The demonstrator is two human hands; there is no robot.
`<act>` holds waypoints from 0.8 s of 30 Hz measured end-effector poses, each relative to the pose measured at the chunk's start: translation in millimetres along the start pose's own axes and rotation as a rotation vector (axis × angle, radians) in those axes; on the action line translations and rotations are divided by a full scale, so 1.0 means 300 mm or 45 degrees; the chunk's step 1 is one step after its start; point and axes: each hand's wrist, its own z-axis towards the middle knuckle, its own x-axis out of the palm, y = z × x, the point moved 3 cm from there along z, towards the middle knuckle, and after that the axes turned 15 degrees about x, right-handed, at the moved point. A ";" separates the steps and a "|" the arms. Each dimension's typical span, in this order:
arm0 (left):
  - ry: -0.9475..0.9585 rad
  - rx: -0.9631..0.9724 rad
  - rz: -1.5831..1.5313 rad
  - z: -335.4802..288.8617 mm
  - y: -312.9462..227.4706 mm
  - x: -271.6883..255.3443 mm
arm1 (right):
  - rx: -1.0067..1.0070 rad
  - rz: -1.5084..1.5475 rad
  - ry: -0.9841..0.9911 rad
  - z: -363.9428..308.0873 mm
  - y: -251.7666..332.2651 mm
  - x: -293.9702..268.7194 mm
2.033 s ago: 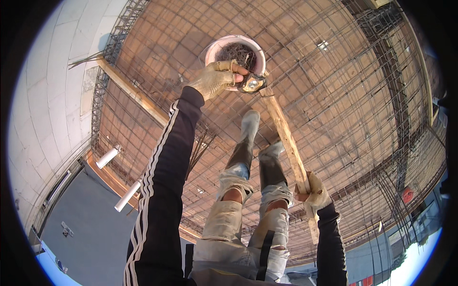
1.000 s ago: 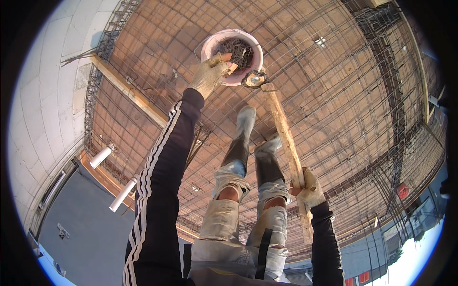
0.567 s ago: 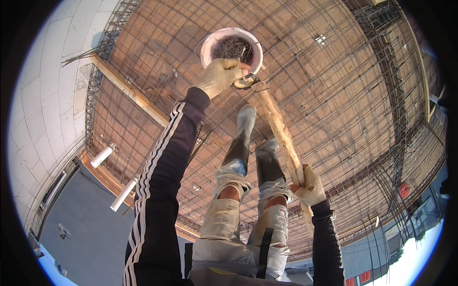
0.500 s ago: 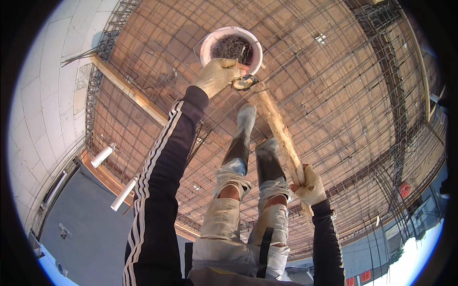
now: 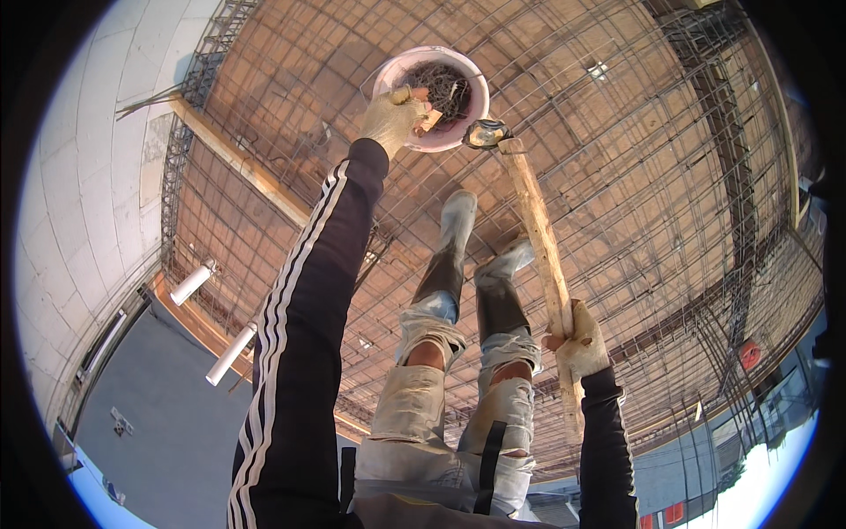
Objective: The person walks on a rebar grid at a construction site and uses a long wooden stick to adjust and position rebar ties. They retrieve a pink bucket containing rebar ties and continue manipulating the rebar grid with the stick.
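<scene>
Wooden pole (image 5: pixel 539 227) fills right grip (image 5: pixel 582 342); unclear whether left grip (image 5: pixel 395 116), over bucket (image 5: pixel 479 99), holds anything.

Head cam, now: no legible txt, nos., labels or signs. Red obj. (image 5: pixel 749 355), far R: surface detail too small/blurred to read. Red panels (image 5: pixel 674 513), lower R: ditto, too small. Bucket (image 5: pixel 479 104) & wooden handle (image 5: pixel 538 219): nil readable.

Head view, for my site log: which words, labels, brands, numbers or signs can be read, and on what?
None can be read.
Red object at the right: possible marks, too small and blurred to read.
Bucket: no lettering visible.
Wooden handle: no lettering visible.
</scene>
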 end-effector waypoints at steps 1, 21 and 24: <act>0.026 -0.002 0.100 0.012 0.014 -0.011 | 0.008 0.008 0.011 0.004 -0.001 -0.004; 0.437 0.117 0.355 -0.147 -0.098 0.065 | 0.091 0.328 0.391 0.004 0.107 0.023; 0.452 0.139 0.303 -0.129 -0.093 0.049 | 0.153 0.352 0.473 -0.006 0.116 0.015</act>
